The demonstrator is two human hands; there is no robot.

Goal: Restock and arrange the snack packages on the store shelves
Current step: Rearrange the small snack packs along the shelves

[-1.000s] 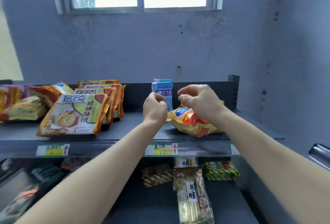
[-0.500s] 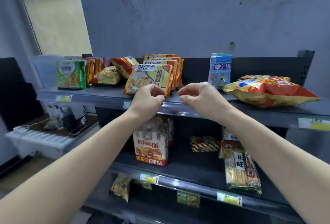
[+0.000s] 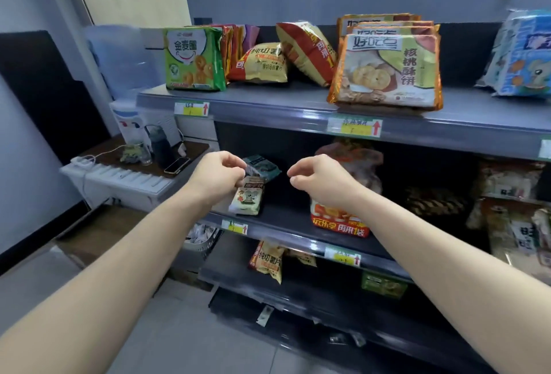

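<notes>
Both my hands hover in front of the middle shelf point(image 3: 286, 226). My left hand point(image 3: 219, 178) is curled, its fingertips at the corner of a small teal packet point(image 3: 264, 166) that lies above a cream cracker pack point(image 3: 247, 199); whether they touch cannot be told. My right hand point(image 3: 320, 181) is curled and holds nothing, in front of a red-orange bag point(image 3: 340, 224). On the top shelf point(image 3: 268, 105) stand a green biscuit pack point(image 3: 193, 59), chip bags point(image 3: 262, 63), a row of orange walnut cookie packs point(image 3: 387, 72) and a blue-white pack point(image 3: 524, 54).
Rice cracker bags point(image 3: 515, 233) fill the middle shelf's right end. A yellow chip bag point(image 3: 268, 260) hangs at the lower shelf. Left of the shelves stands a low table with a phone point(image 3: 176, 165), a dark bottle and a water dispenser point(image 3: 128, 123).
My view has swung left and down from the top shelf's right end. Both curled hands have dropped from the top shelf to the middle shelf, still holding nothing visible.
</notes>
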